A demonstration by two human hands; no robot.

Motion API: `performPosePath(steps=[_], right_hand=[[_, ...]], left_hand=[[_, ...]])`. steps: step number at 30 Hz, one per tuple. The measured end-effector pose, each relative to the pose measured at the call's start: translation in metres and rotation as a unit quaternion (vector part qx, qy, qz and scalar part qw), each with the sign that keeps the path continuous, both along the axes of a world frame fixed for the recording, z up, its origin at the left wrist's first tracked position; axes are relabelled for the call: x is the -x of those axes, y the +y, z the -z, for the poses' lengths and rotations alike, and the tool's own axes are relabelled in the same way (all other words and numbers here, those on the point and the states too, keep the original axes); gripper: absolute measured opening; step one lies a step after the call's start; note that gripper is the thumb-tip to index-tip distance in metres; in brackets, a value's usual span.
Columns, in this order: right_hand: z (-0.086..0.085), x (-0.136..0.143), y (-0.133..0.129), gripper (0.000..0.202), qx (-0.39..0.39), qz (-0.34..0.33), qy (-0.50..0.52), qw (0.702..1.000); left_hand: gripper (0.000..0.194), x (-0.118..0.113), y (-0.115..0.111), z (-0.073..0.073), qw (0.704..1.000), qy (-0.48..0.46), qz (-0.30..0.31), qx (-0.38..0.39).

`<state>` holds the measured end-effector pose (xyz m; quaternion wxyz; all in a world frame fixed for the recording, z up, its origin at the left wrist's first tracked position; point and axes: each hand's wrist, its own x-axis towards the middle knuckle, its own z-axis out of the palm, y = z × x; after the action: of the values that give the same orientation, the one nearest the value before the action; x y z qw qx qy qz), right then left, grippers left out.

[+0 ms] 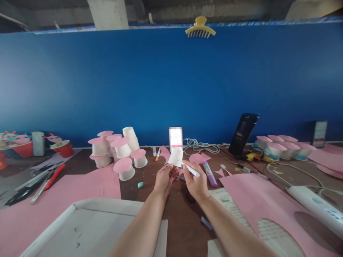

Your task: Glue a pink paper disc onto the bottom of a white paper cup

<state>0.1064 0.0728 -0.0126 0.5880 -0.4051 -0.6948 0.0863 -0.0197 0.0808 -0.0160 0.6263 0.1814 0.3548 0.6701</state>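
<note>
My left hand [164,179] is closed on the lower edge of a small white paper cup [175,157], held up off the table. In my right hand [197,182] is a white-and-blue marker pen [192,169], gripped like a pencil, its tip close to the cup's right side. Whether the tip touches the cup I cannot tell. Pink paper scraps [197,158] and a purple glue stick [209,174] lie just beyond and right of my right hand. Partly hidden under that hand is a pair of dark-handled scissors [189,195].
White cups with pink paper discs [122,166] cluster at left; more [276,147] stand at right near a black bottle [243,134]. A power strip [316,205], pink paper sheets [246,189], a white tray [80,203] and a blurred phone [175,137] are around. A blue partition [150,82] rises behind.
</note>
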Motion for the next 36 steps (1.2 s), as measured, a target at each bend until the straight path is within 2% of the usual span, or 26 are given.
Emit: performPosePath(steps=[7,14,36], right_hand=[[-0.0003,-0.0005,-0.0004,0.02,0.0,0.011,-0.003,1.0],[-0.0029,-0.0002,-0.0015,0.022,-0.033,0.018,0.002,0.999],[0.001,0.0005,-0.0015,0.02,0.0,0.016,-0.021,1.0]], left_hand=[[0.009,-0.0003,0.0003,-0.0009,1.0,-0.007,-0.004,0.002],[0.008,-0.0006,-0.0005,-0.0014,0.999,-0.029,-0.02,0.008],[0.008,-0.0003,-0.0012,-0.0017,1.0,-0.02,0.001,-0.004]])
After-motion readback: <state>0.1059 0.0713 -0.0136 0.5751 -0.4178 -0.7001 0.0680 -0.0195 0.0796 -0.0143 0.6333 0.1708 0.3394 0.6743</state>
